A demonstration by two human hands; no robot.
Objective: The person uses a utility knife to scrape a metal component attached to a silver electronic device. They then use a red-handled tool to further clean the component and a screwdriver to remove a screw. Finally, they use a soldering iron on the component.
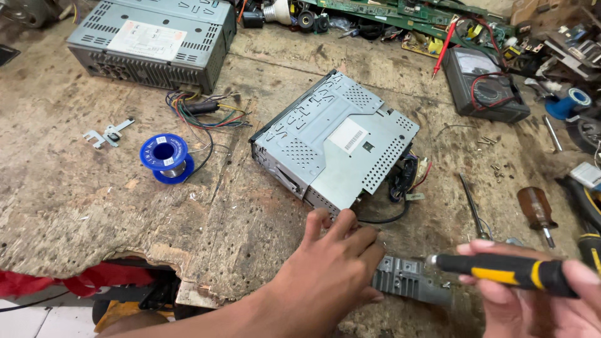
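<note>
Clamped in the right hand (532, 300), a black-and-yellow screwdriver (501, 272) points at the grey bracket (407, 281); left hand (332, 263) presses it flat, fingers together. Judged mid-unscrewing; next needs tip seated squarely.

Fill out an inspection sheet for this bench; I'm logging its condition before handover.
Surface: worn, chipped wooden benchtop, edge broken away.
Job's things: grey ribbed metal bracket under the left hand; black-and-yellow screwdriver; perforated silver metal stereo chassis.
Clutter: blue solder spool, second grey chassis, black analogue multimeter, loose screws, circuit boards.
Grippers: left hand pressing the bracket; right hand gripping the screwdriver.
Cables: coloured wire bundle; black harness.
Surroundings: red cloth below the bench.
</note>
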